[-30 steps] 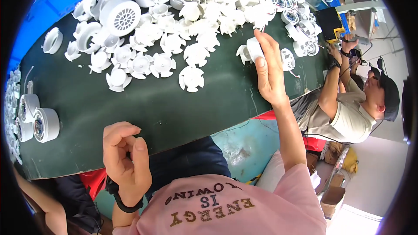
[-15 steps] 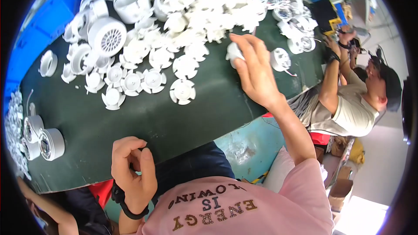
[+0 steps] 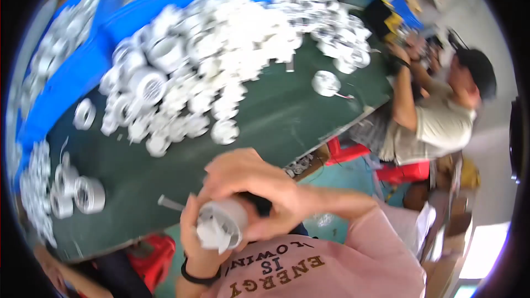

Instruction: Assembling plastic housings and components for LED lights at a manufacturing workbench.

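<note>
A white cylindrical plastic housing [image 3: 234, 214] is held between my two hands, close to my body at the table's front edge. White bladed pieces show in its open end, which is tilted toward me. My left hand [image 3: 194, 237] is closed around its left side. Arched over it from the right is my right hand [image 3: 251, 179], with the thumb against the near side; its fingertips are partly hidden and blurred. A thin white strip [image 3: 171, 203] sticks out to the left beside the hands.
A heap of white plastic parts [image 3: 221, 49] covers the far table, backed by blue bins [image 3: 72, 91]. Round white units [image 3: 90, 195] stand at left beside small clear parts [image 3: 37, 187]. A wired disc [image 3: 326, 83] lies at right, near a co-worker [image 3: 436, 110].
My right hand has come back from the far right of the table to meet my left. Both now hold the white housing. The view has shifted, showing more of the blue bins.
</note>
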A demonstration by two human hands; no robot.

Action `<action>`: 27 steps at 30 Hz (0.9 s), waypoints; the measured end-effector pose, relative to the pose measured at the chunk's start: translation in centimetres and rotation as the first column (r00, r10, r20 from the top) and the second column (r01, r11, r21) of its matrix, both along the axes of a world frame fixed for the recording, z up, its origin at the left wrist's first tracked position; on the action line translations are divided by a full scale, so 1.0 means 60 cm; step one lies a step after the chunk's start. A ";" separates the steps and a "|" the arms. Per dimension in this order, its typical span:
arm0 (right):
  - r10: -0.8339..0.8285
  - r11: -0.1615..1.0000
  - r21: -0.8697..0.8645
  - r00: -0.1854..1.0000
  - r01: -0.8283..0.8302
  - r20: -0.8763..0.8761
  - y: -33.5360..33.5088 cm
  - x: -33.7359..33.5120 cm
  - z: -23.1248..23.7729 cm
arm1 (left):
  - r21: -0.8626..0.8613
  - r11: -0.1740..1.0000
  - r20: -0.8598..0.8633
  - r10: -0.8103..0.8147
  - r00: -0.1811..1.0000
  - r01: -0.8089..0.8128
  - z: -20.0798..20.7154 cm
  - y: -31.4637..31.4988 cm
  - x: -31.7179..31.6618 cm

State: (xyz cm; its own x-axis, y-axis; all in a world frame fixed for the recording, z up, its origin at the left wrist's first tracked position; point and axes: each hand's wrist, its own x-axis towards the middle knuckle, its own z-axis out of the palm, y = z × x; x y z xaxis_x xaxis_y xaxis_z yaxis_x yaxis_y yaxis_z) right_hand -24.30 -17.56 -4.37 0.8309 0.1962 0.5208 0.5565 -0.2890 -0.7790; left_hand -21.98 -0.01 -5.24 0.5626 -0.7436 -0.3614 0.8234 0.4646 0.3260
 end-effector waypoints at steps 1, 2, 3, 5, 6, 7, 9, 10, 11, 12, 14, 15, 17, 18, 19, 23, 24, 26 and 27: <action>-0.046 0.996 -0.070 0.999 0.046 0.000 -0.034 0.007 0.012 | -0.042 0.995 0.142 -0.087 0.986 0.094 0.007 0.006 0.003; -0.201 0.979 0.033 0.979 0.202 -0.028 -0.057 0.027 0.009 | -0.039 0.996 0.169 -0.076 0.983 0.084 0.010 0.012 0.002; -0.412 0.909 -0.045 0.910 0.414 0.054 -0.074 0.068 -0.001 | -0.026 0.999 0.204 -0.041 0.978 0.047 0.008 0.033 0.000; -0.695 0.481 -0.346 0.591 0.806 0.410 -0.133 0.139 -0.041 | 0.018 1.000 0.258 0.000 0.966 -0.005 -0.033 0.070 0.002; -0.701 0.314 -0.473 0.537 0.823 0.469 -0.159 0.168 -0.063 | 0.130 0.990 0.293 0.007 0.956 -0.047 -0.029 0.062 0.003; -0.696 0.150 -0.577 0.500 0.803 0.515 -0.180 0.189 -0.085 | 0.240 0.964 0.339 0.028 0.940 -0.115 -0.020 0.055 -0.001; -0.658 -0.008 -0.501 0.373 0.866 0.654 -0.208 0.210 -0.111 | 0.283 0.953 0.397 -0.013 0.918 -0.109 -0.023 0.046 -0.005; -0.657 -0.035 -0.488 0.348 0.872 0.669 -0.216 0.206 -0.103 | 0.268 0.959 0.410 -0.027 0.911 -0.092 -0.014 0.036 -0.012; -0.679 -0.041 -0.564 0.391 0.825 0.622 -0.223 0.205 -0.096 | 0.365 0.921 0.429 -0.034 0.903 -0.138 -0.003 0.027 -0.019; -0.699 -0.037 -0.636 0.434 0.771 0.568 -0.228 0.207 -0.091 | 0.456 0.869 0.445 -0.036 0.895 -0.192 0.003 0.020 -0.022; -0.696 -0.094 -0.668 0.431 0.739 0.574 -0.226 0.215 -0.089 | 0.425 0.892 0.464 -0.070 0.883 -0.153 0.002 0.026 -0.022; -0.697 -0.141 -0.707 0.438 0.693 0.568 -0.229 0.219 -0.088 | 0.403 0.908 0.471 -0.103 0.876 -0.110 -0.001 0.031 -0.022; -0.678 -0.164 -0.707 0.441 0.688 0.587 -0.222 0.221 -0.081 | 0.466 0.865 0.363 0.005 0.932 -0.186 -0.020 0.045 -0.013; -0.667 -0.169 -0.743 0.480 0.648 0.571 -0.222 0.222 -0.084 | 0.335 0.941 0.297 -0.067 0.953 -0.038 -0.026 0.055 -0.004; -0.655 -0.176 -0.777 0.518 0.604 0.551 -0.220 0.222 -0.081 | 0.185 0.977 0.240 -0.151 0.959 0.108 -0.024 0.057 0.001; -0.654 -0.047 -0.707 0.513 0.706 0.556 -0.245 0.215 -0.046 | 0.273 0.961 0.371 -0.154 0.916 0.051 -0.010 0.034 -0.011; -0.615 0.015 -0.632 0.505 0.775 0.606 -0.248 0.206 -0.035 | 0.449 0.889 0.455 -0.145 0.879 -0.086 0.002 0.020 -0.019; -0.630 0.146 -0.578 0.526 0.803 0.571 -0.242 0.183 -0.012 | 0.526 0.827 0.454 -0.076 0.888 -0.198 0.027 0.009 -0.028; -0.641 0.270 -0.510 0.548 0.817 0.538 -0.233 0.171 -0.002 | 0.528 0.825 0.449 -0.070 0.891 -0.201 0.023 0.013 -0.028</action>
State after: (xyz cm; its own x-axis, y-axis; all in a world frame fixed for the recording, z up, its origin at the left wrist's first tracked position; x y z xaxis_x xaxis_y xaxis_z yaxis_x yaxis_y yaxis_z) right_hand -14.06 -31.53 -4.51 0.7095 -0.1049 0.6968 -0.0723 -0.9945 -0.0761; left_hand -23.65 0.78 -3.84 0.7979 -0.4506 -0.4003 0.5071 0.1428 0.8500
